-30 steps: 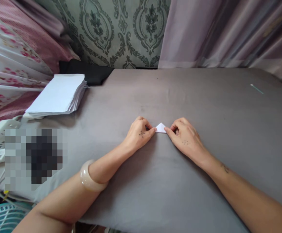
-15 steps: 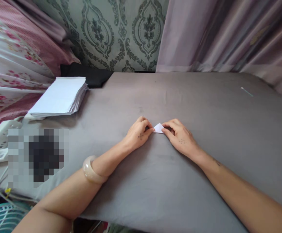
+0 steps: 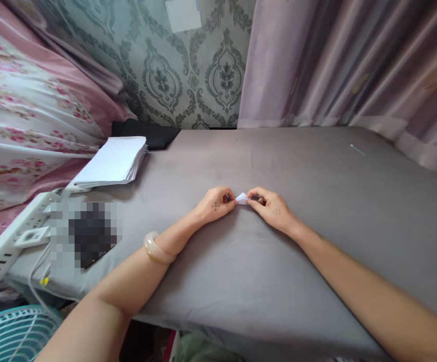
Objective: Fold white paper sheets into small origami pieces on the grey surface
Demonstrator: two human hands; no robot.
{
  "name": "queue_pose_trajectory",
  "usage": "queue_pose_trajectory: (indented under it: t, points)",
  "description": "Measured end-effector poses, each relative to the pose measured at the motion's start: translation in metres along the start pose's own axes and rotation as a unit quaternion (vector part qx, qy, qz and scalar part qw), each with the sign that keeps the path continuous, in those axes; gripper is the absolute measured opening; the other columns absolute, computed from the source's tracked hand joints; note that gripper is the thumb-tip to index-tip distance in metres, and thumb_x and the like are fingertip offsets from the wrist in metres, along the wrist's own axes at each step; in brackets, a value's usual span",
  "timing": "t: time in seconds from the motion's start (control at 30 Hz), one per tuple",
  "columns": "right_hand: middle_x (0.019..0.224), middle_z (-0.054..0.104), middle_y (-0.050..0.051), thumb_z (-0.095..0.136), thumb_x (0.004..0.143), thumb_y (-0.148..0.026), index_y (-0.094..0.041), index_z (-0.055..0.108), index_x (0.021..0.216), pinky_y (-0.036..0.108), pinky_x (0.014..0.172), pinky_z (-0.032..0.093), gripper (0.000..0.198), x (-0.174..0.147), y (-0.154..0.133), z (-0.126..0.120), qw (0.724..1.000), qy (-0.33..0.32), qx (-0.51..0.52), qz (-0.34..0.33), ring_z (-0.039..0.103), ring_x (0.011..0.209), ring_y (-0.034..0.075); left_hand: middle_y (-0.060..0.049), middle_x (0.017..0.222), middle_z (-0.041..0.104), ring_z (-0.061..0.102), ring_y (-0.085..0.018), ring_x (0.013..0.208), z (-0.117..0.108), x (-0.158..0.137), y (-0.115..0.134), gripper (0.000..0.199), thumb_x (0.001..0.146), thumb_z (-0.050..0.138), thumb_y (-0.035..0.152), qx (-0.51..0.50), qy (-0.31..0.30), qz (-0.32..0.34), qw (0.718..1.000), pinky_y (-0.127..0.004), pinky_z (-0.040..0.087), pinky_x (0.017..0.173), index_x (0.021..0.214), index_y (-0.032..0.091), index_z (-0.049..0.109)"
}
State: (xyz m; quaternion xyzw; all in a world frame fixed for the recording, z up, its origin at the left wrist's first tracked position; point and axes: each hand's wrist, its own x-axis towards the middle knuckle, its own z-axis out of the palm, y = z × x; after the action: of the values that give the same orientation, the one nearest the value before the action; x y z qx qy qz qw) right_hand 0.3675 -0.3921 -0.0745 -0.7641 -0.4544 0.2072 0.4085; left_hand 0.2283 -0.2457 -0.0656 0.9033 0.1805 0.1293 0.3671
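A small piece of folded white paper, roughly triangular, is held low over the middle of the grey cloth surface. My left hand pinches its left corner between thumb and fingers. On the opposite side, my right hand grips the right corner with thumb and forefinger. Fold lines or layers show on the paper between the fingertips, though the hands cover its ends. A pale bangle circles my left forearm.
A stack of white paper lies back left, near a black folded item. Nearer are a white power strip and a blurred-out dark patch. A teal fan stands below the left edge. A thin stick lies back right.
The view has tilted up and shifted a little left. The paper's face has turned from a plain triangle to a narrower shape with visible layers. Both hands keep their pinch on it.
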Motion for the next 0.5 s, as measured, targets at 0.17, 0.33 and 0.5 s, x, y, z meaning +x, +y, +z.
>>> queue_pose_trajectory:
  t: [0.17, 0.33, 0.5]
  points:
    - [0.055, 0.046, -0.007, 0.060, 0.079, -0.041, -0.021, 0.064, 0.087, 0.024, 0.051, 0.030, 0.022, 0.003, 0.004, 0.003, 0.998, -0.007, 0.053, -0.018, 0.037, 0.050, 0.010, 0.001, 0.065, 0.057, 0.048, -0.010, 0.059, 0.002, 0.000, -0.005, 0.013, 0.079, 0.060, 0.027, -0.034, -0.005, 0.000, 0.999, -0.022, 0.037, 0.058, 0.084, 0.016, 0.062]
    - [0.082, 0.064, 0.000, 0.063, 0.077, -0.040, -0.019, 0.058, 0.092, 0.024, 0.053, 0.035, 0.026, 0.002, 0.003, 0.008, 0.993, 0.050, 0.082, -0.069, 0.041, 0.051, 0.007, 0.001, 0.075, 0.058, 0.047, -0.008, 0.061, 0.004, -0.001, -0.003, 0.032, 0.078, 0.064, 0.030, -0.152, 0.000, 0.051, 0.987, -0.021, 0.039, 0.059, 0.105, 0.014, 0.057]
    - [0.086, 0.068, 0.001, 0.064, 0.076, -0.040, -0.019, 0.060, 0.099, 0.025, 0.051, 0.037, 0.031, -0.003, -0.009, 0.000, 0.991, 0.057, 0.054, -0.105, 0.037, 0.048, 0.007, 0.003, 0.061, 0.052, 0.044, -0.008, 0.057, 0.006, -0.009, 0.009, 0.033, 0.077, 0.068, 0.042, -0.210, -0.020, 0.037, 0.977, -0.020, 0.034, 0.054, 0.093, 0.013, 0.067]
